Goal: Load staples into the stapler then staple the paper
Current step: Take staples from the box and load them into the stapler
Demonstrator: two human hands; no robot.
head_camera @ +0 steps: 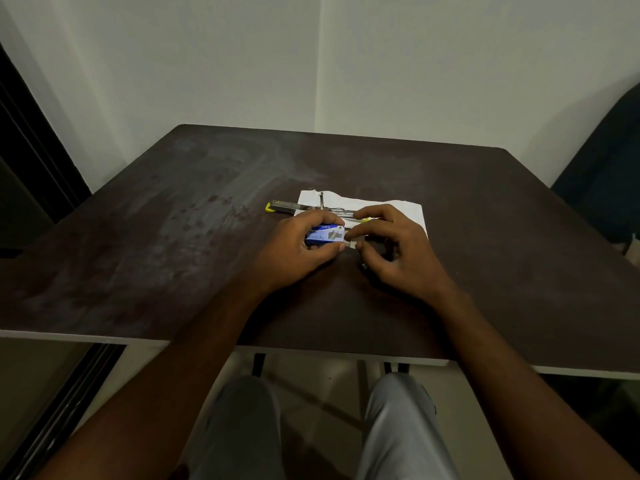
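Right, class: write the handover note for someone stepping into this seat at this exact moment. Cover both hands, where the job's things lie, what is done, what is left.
Left hand: holds the blue staple box just above the table.
Right hand: thumb and forefinger pinch the box's white end; whether a tray or a flap is coming out cannot be told.
Stapler: lies swung open behind the hands, one end on the table, the other over the paper.
Paper: flat on the table, partly hidden by the right hand.
Done: stapler opened, box picked up.
Left: take staples out, load them, close the stapler, staple the paper.
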